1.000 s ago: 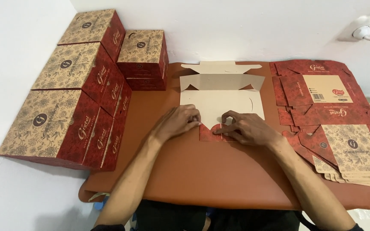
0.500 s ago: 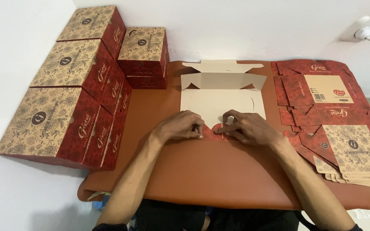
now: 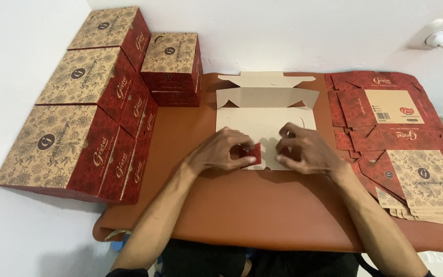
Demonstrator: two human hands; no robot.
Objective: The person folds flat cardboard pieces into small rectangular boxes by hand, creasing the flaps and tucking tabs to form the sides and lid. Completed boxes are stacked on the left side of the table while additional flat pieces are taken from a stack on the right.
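Observation:
An unfolded cardboard box blank lies plain side up in the middle of the brown table, its far flaps standing up. My left hand and my right hand rest on its near edge. Both pinch the small red-printed flap there and fold it upward between the fingertips.
Finished red and tan patterned boxes are stacked along the left wall, with a smaller stack behind. A pile of flat box blanks lies at the right of the table. A white wall socket sits at the upper right.
My hands have pressed closer together on the near flap, and the red flap stands up a little more between the fingers. Little else moved.

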